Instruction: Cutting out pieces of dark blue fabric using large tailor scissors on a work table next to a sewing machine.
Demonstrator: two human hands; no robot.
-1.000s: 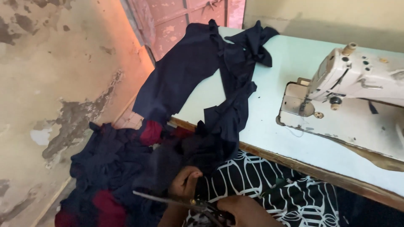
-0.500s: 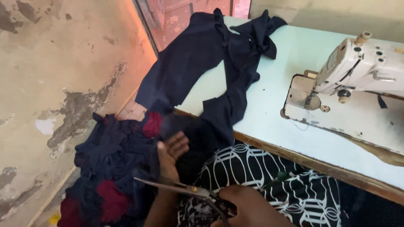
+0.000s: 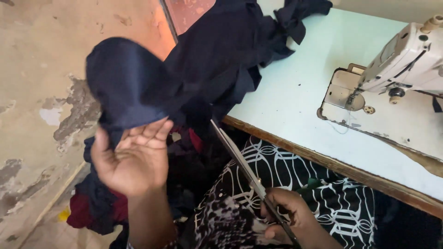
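Scissors [image 3: 249,173] had swung up from lying flat across the lap half a second before; they now pointed toward the navy cloth [image 3: 184,78], blades together, gripped at the handles by the right hand [image 3: 288,216]. The left hand [image 3: 134,159], earlier low among the dark heap, had risen, palm open and fingers spread, lifting a fold of the cloth draped over its fingertips. The rest of the cloth trailed from the table [image 3: 295,97] beside the sewing machine [image 3: 406,64]. It looked like a part was being presented for trimming.
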